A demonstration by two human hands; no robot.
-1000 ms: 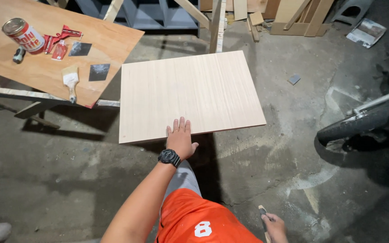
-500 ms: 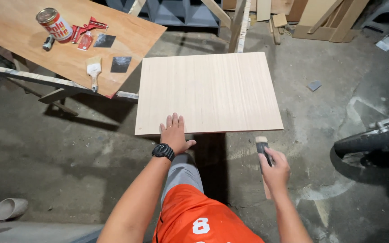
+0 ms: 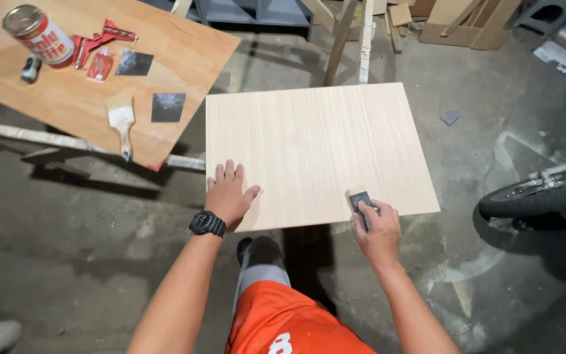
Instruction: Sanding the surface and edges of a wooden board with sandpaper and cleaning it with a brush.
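The board is showing pale cream with fine straight grain lines; the block is looking dark grey with a tan end; the wristwatch is showing black. The surface is glowing orange-brown; the can is wearing red and white; the brush is showing whitish bristles; the shorts are blazing orange; the floor is lying mottled grey.
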